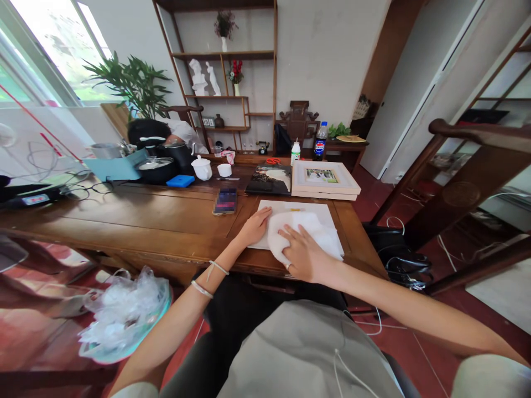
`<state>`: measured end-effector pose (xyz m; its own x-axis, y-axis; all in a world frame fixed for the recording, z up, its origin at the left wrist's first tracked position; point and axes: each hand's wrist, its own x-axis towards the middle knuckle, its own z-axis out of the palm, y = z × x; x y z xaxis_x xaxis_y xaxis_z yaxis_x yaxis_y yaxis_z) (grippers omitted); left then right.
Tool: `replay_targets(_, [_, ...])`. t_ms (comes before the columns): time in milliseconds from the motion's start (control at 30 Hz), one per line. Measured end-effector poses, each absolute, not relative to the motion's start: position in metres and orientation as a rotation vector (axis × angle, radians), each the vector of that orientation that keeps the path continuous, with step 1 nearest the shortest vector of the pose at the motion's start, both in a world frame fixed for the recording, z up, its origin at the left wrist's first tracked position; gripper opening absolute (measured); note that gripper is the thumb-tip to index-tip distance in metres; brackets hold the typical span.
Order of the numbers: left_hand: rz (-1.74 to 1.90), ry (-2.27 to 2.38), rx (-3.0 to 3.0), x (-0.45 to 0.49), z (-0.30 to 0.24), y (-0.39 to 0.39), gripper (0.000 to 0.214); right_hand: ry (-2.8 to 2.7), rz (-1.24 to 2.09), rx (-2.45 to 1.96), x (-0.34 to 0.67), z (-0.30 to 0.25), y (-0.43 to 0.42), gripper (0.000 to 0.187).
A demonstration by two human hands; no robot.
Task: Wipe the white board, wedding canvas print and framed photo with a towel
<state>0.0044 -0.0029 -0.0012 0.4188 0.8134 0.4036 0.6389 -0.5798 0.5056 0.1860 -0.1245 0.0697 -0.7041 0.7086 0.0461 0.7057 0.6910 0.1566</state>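
A fluffy white cloth (321,231) lies bunched over a flat white board (274,205) near the table's front edge. My right hand (307,255) presses down on the cloth, some fingers bent into it and others spread across its top; a ring shows on one finger. Against the board's left edge rests my left hand (253,226), palm down with fingers stretched out flat. A small yellowish patch shows on the board just above the cloth. The cloth hides much of the board's middle.
Beyond the board lie a white framed picture (326,188) and a dark photo album (269,179). A phone (225,201) lies left of it. A cola bottle (320,143), white teapot (202,167) and blue box (118,166) stand farther back. A plastic-lined bin (128,309) sits on the floor.
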Motion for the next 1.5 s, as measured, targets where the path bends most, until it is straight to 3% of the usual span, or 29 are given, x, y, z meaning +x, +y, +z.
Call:
replay_targets(333, [0.896, 1.260, 2.413, 0.004, -0.001, -0.002, 0.045, 2.622, 0.390, 1.523, 0.167, 0.077, -0.038, 0.034])
replay_targets(633, [0.916, 1.248, 2.404, 0.003, -0.003, -0.001, 0.044, 2.853, 0.367, 1.168, 0.161, 0.068, -0.127, 0.033])
replay_targets(1033, [0.881, 1.277, 2.435, 0.003, 0.001, -0.003, 0.045, 2.726, 0.314, 1.359, 0.189, 0.089, -0.045, 0.023])
replay_targets(1300, [0.893, 1.293, 2.408, 0.004, -0.001, -0.003, 0.045, 2.863, 0.376, 1.105, 0.184, 0.082, -0.106, 0.023])
replay_targets(1500, [0.920, 1.281, 2.412, 0.003, -0.004, -0.001, 0.045, 2.906, 0.190, 1.173, 0.200, 0.091, -0.106, 0.018])
